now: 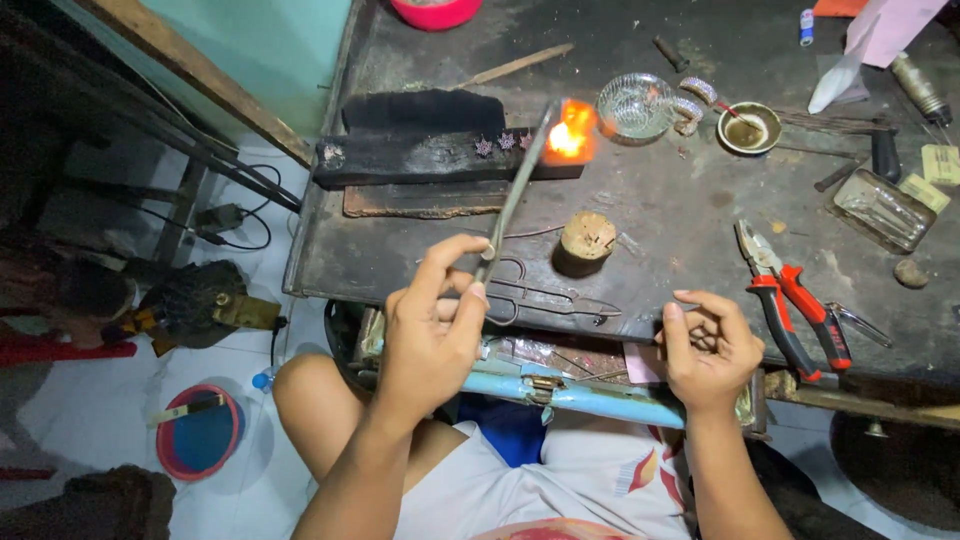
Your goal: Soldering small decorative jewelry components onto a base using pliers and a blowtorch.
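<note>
Left hand (432,325) pinching thin stiff blowpipe (516,190) near its lower end, light, tip hot at flame (568,135); right hand (708,350) curling loosely, grip contents unclear

A: Left hand (432,325) at the near edge of the bench (680,210), gripping a blowpipe (515,190) that slants away toward the block (440,155); flame (568,135) at that block's right end.

B: Right hand (712,350)?

A: Near edge too, right of the left hand. Pliers (790,300) lie just right of it.

B: Between the hands?

A: Shears (545,295) flat on the bench, a cork stump (587,238) just behind them.

B: Far side?

A: Glass dish (636,105) right of the flame; small bowl (750,128) farther right. A tray (880,208) sits near the right edge.
</note>
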